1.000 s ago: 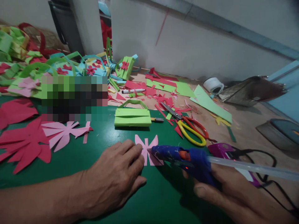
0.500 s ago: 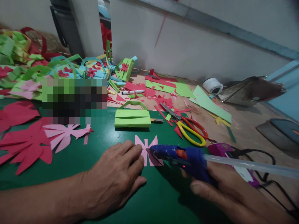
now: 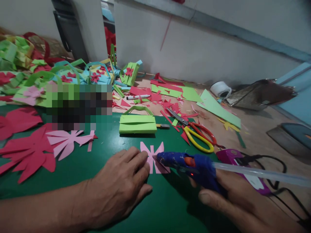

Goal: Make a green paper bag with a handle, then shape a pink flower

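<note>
A pink paper cutout (image 3: 159, 166) shaped like a butterfly lies on the green board (image 3: 167, 210) in front of me. The fingertips of my left hand (image 3: 126, 184), bent and close together, hold down its left edge. My right hand (image 3: 230, 200) is wrapped around a blue glue gun (image 3: 194, 165) with a small red light lit. The gun's nozzle points left and meets the middle of the cutout, hiding part of it. A clear glue stick (image 3: 257, 171) sticks out of the gun's back end. Just beyond the cutout lies a light green paper bag (image 3: 138, 125) with a handle.
Scissors (image 3: 199, 139) with red and yellow handles lie right of the bag, beside a cutter knife (image 3: 164, 126). Red cutouts (image 3: 31, 150) and another pink cutout (image 3: 68, 141) are at left. Decorated paper bags (image 3: 80, 76) pile up behind. A purple box (image 3: 233, 157) and black cord (image 3: 274, 157) sit at right.
Both hands, the glue gun and the cutout keep nearly the same positions. Only the camera view has shifted very slightly.
</note>
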Demonstrator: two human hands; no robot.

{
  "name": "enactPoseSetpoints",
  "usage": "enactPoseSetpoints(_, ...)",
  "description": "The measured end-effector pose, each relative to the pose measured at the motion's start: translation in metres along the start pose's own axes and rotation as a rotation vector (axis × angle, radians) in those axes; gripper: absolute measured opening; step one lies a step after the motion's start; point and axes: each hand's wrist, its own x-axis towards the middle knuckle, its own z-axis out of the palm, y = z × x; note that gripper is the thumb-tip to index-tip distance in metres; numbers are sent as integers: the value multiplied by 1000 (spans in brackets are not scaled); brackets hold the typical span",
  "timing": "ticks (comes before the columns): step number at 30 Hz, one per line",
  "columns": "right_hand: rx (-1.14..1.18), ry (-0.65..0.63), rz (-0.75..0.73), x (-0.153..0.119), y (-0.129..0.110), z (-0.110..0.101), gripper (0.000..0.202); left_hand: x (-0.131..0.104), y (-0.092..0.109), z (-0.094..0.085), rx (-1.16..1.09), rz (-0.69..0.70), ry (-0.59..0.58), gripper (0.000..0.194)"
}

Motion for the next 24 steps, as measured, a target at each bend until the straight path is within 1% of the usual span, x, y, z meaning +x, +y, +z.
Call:
enactPoseSetpoints(3,-49,45,16,-5,8,3,40,0,0,0,-4,-1,4,26)
enactPoseSetpoints(4,-57,40,19,-6,8,4,39,0,1,0,-6,0,5,25)
enactPoseSetpoints(7,-44,-30,-33,-1,0,1,35,-1,1,-1,-5,1,3,25)
enactPoseSetpoints(9,-31,-43,-60,3,-5,0,33,-1,1,-1,-1,3,-3,26)
enactPoseSetpoints(11,-33,-7,-51,4,-4,0,34,-1,1,-1,5,2,-7,27)
enactPoseSetpoints(14,-48,77,-13,-2,7,4,36,0,1,0,9,-5,-17,28)
enactPoseSetpoints(17,-41,37,-10,-7,12,6,34,0,1,1,-3,-17,-35,28)
enactPoseSetpoints(20,-49,3,-42,-4,5,5,34,-1,1,1,-4,-12,-37,28)
enactPoseSetpoints(22,-63,36,-80,1,-1,3,35,-1,1,1,2,-4,-31,29)
enactPoseSetpoints(24,-66,124,-113,5,-3,3,35,-2,1,1,4,-6,-27,30)
